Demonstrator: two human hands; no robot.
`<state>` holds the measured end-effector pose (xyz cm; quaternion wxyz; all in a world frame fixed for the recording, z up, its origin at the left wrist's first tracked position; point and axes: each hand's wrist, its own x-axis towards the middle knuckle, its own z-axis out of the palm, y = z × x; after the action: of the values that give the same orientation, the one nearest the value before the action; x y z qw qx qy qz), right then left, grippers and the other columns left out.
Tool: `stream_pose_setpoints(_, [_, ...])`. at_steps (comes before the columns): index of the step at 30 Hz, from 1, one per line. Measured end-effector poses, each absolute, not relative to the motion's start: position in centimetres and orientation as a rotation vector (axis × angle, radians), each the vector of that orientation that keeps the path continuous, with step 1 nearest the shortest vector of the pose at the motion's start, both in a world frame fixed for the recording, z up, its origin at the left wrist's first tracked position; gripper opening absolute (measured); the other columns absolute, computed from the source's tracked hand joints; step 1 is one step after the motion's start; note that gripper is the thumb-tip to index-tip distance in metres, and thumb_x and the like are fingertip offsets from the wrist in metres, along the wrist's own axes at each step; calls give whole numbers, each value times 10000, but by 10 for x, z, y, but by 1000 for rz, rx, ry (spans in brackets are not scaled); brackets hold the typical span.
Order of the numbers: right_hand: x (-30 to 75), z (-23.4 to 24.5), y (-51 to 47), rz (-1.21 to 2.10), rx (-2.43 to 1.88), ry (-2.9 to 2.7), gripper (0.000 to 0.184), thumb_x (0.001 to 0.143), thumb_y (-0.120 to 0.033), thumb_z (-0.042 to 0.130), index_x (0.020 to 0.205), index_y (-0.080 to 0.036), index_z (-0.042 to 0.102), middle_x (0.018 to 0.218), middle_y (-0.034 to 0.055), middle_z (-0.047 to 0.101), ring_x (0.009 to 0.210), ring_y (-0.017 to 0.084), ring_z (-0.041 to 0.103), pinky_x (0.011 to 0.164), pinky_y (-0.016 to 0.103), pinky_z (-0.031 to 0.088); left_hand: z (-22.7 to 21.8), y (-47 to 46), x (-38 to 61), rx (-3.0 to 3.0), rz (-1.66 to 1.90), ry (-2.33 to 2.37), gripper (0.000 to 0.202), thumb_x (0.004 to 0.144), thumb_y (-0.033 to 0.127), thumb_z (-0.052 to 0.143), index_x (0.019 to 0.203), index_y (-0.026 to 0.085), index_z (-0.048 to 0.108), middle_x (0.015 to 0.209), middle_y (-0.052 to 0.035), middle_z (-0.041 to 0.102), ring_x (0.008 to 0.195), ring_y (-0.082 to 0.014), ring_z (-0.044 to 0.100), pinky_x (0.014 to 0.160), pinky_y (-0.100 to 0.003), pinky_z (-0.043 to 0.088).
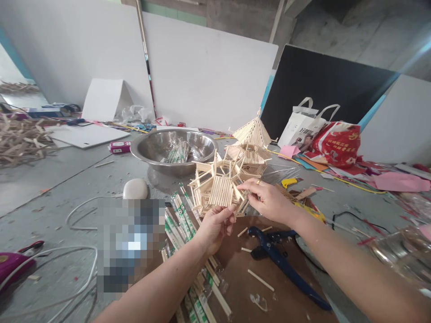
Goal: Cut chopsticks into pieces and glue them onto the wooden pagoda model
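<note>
Model [217, 180]: a many-sided lattice of wooden sticks, on the near side of the bowl [148, 157], toward its right end; whether it rests on anything I cannot tell.
Panel [221, 193]: the model's closed face, turned to the person, its sticks running roughly up and down with a slight lean.
Left hand [218, 224]: nearer the person than the bowl, clamped on the model at the panel's lower right corner, thumb above, fingers curled below.
Right hand [264, 195]: right of the bowl and nearer, index fingertip at the panel's right edge (whether it pinches a stick or only touches, I cannot tell).
Key relation: the panel's right edge runs up from the left thumb to the right index finger; for that edge's upper part, the right hand is nearer.
Stick packs [182, 211]: nearer than the bowl, in front of it.
Cutter [281, 260]: nearer than the bowl, to its right, on a brown board [235, 291].
Tower [252, 134]: right of the bowl, pointed on top.
</note>
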<state>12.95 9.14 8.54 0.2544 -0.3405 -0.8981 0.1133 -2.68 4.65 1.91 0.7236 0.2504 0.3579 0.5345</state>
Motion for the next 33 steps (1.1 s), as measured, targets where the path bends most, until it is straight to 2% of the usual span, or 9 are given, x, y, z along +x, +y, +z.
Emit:
stream_pose_setpoints(15, [130,87,91,292,-924,-2470,357,752,-104,386,1059,-224,522,1018,31,583,879,129,550,778,270,419,21,45,-26,545,1186,784,228,583,248,695,606,121,507,474,45,497,353,-19,397,340,-139,273])
stream_pose_setpoints(20, [131,87,91,259,-920,-2479,363,750,-100,391,1063,-225,527,1017,31,584,856,125,556,755,265,426,23,45,-27,544,1183,779,248,607,313,673,702,112,562,481,48,491,360,-22,385,348,-147,271])
stream_pose_setpoints(25, [142,91,92,176,-971,-2470,354,767,-131,392,1080,-233,521,1042,26,579,857,127,563,741,259,428,22,45,-27,601,1162,815,255,608,314,666,584,126,496,471,46,491,347,-23,378,360,-157,264])
stream_pose_setpoints(29, [161,98,102,59,-1167,-2456,333,776,-164,386,1067,-231,534,1050,22,587,886,147,559,742,264,420,18,40,-22,693,1125,805,264,624,334,646,580,139,473,482,51,481,362,-30,378,370,-162,262])
stream_pose_setpoints(33, [182,97,119,-88,-1587,-2525,329,783,-209,382,1065,-227,550,1041,36,606,891,182,560,732,280,406,16,33,-18,956,962,873,269,640,381,609,593,146,485,479,49,474,379,-45,380,394,-177,271])
